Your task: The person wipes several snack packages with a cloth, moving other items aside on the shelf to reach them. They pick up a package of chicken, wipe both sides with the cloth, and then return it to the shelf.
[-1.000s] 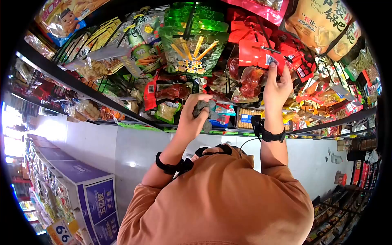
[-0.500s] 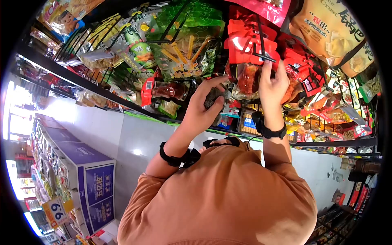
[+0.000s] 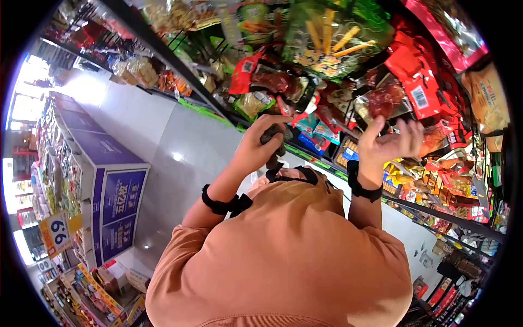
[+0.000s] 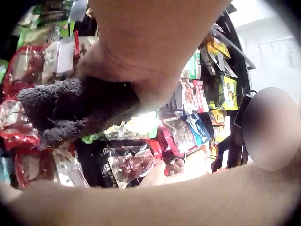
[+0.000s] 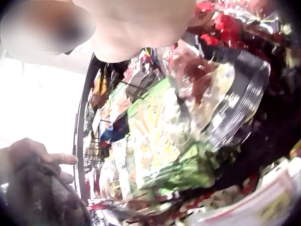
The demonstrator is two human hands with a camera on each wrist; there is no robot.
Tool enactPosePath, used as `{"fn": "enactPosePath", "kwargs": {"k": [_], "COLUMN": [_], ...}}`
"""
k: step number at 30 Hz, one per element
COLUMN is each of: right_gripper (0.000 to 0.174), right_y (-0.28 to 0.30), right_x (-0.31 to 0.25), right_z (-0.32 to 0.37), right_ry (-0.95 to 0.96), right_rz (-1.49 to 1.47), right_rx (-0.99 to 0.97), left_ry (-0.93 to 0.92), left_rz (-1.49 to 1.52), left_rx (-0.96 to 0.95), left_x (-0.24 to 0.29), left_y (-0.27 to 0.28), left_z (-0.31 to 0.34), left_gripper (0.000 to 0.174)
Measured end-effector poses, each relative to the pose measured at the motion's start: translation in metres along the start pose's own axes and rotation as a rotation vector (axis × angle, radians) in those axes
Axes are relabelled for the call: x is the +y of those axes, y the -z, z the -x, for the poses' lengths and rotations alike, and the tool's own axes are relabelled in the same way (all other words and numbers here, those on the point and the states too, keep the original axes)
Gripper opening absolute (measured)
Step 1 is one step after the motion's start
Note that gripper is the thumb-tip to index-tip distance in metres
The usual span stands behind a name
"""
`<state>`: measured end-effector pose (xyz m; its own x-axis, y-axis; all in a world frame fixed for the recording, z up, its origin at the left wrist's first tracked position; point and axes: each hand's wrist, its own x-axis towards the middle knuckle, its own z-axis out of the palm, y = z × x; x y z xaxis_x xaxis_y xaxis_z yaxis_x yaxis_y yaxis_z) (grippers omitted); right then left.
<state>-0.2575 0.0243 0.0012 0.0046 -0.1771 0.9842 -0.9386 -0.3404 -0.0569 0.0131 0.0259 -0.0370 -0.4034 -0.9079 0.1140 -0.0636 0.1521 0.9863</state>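
Note:
My left hand [image 3: 256, 146] grips a bunched grey cloth [image 3: 275, 143] in front of the shelf's lower edge. In the left wrist view the fuzzy cloth [image 4: 56, 106] hangs out of the curled fingers. My right hand [image 3: 389, 143] is raised with its fingers spread and slightly bent, holding nothing. Just beyond its fingertips hangs a red packet [image 3: 417, 90] with a barcode label, and beside it a clear-fronted pack of dark red meat [image 3: 381, 101]. A large green snack bag [image 3: 338, 43] hangs further back. Another red-topped meat pack [image 3: 272, 84] lies between the hands.
The black shelf edge [image 3: 180, 71] runs slantwise in front of the hanging packets. Boxed biscuits [image 3: 347, 152] and blue packets [image 3: 311, 141] sit low by the rail. A purple-sided display stand [image 3: 122, 199] rises from the pale floor [image 3: 163, 147] at the left.
My right hand has left the red packet's hook end and come down, fingers spreading. My left hand, still gripping the cloth, has drawn back from the packets. The head view has turned.

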Motion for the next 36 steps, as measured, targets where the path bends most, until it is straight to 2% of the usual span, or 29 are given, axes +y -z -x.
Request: {"fn": "enactPosePath", "kwargs": {"k": [1,3,5,7,8,9,11,13,16,18,19,23,25,27,29,31,32,35,36], "right_gripper": [0.036,0.033,0.050,0.057,0.057,0.057,0.055,0.050,0.049,0.048,0.048,0.040,0.036,0.032,0.031,0.025,0.023,0.016,0.015], "right_y": [-0.003,-0.035,-0.079,-0.111,-0.121,-0.132,-0.146,-0.147,-0.138,-0.128,-0.122,-0.089,-0.070,-0.062,-0.062,-0.053,-0.046,-0.002,0.008], "right_x": [-0.019,-0.050,-0.073,-0.089,-0.097,-0.102,-0.097,-0.095,-0.094,-0.094,-0.095,-0.103,-0.103,-0.092,-0.079,-0.078,-0.076,-0.065,-0.056], "right_z": [-0.001,0.005,0.020,0.034,0.037,0.045,0.064,0.064,0.057,0.050,0.045,0.029,0.024,0.034,0.046,0.035,0.027,0.008,0.005], "right_ry": [-0.024,-0.183,-0.223,-0.171,-0.143,-0.146,-0.104,-0.168,-0.112,-0.066,-0.059,-0.118,-0.264,-0.259,-0.248,-0.320,-0.360,-0.509,-0.553], "right_rz": [-0.030,-0.294,-0.412,-0.325,-0.244,-0.252,-0.084,-0.085,-0.073,-0.274,-0.261,-0.356,-0.433,-0.427,-0.477,-0.467,-0.477,-0.577,-0.616], "right_rx": [-0.106,-0.367,-0.583,-0.731,-0.763,-0.746,-0.815,-0.857,-0.883,-0.794,-0.801,-0.604,-0.581,-0.559,-0.576,-0.509,-0.464,-0.419,-0.375], "left_ry": [-0.005,-0.017,-0.033,-0.081,-0.011,-0.020,0.062,0.076,0.173,0.174,0.173,0.124,-0.029,-0.106,-0.064,0.059,-0.033,-0.066,-0.003], "left_rz": [-0.011,-0.025,-0.134,-0.439,-0.435,-0.451,-0.445,-0.436,-0.224,-0.236,-0.260,-0.193,-0.245,-0.263,0.159,0.414,0.333,0.274,0.371], "left_rx": [0.029,0.118,0.154,0.294,0.300,0.302,0.373,0.378,0.451,0.435,0.426,0.346,0.282,0.228,0.241,0.184,0.179,0.183,0.246], "left_x": [-0.007,-0.022,-0.027,-0.026,-0.031,-0.035,-0.042,-0.052,-0.064,-0.067,-0.068,-0.066,-0.065,-0.079,-0.090,-0.068,-0.066,-0.033,-0.023], "left_y": [0.011,0.028,0.046,0.059,0.069,0.078,0.094,0.109,0.112,0.109,0.105,0.090,0.080,0.065,0.038,0.012,0.002,-0.027,-0.042], "left_z": [0.008,0.024,0.038,0.057,0.067,0.078,0.098,0.114,0.127,0.125,0.121,0.094,0.072,0.039,0.001,-0.025,-0.033,-0.038,-0.039], "left_gripper": [0.038,0.037,0.042,0.050,0.057,0.057,0.056,0.057,0.054,0.053,0.051,0.048,0.046,0.046,0.047,0.047,0.050,0.048,0.036]}}
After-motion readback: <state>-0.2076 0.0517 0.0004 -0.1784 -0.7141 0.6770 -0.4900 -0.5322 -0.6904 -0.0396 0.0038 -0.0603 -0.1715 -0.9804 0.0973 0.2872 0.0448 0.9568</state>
